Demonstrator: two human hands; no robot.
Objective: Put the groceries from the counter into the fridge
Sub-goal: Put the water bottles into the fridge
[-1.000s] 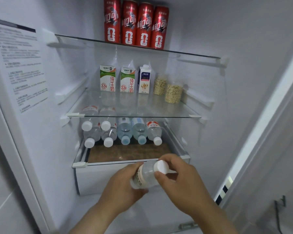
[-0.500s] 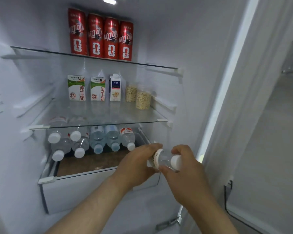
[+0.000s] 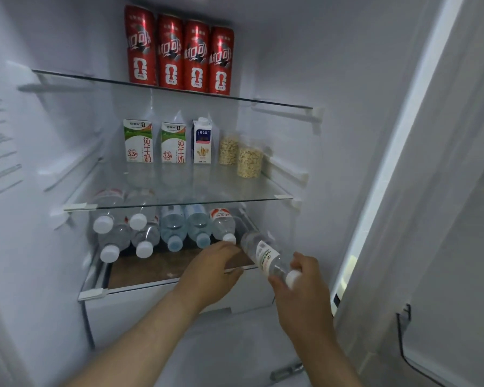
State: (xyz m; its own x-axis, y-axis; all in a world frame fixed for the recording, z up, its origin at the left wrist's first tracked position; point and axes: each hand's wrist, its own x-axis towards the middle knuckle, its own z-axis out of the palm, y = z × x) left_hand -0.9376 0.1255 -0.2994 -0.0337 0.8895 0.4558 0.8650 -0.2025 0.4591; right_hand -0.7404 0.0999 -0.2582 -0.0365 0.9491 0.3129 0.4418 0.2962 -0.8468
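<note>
Left hand (image 3: 213,266) opened beside bottle (image 3: 264,256); right hand (image 3: 302,280) grips neck.

A bright light strip (image 3: 386,174) runs down beside a pale grey panel (image 3: 458,219) at right.

Four cans (image 3: 195,55), three cartons (image 3: 173,143), two jars (image 3: 249,162), eight bottles (image 3: 173,226).
</note>
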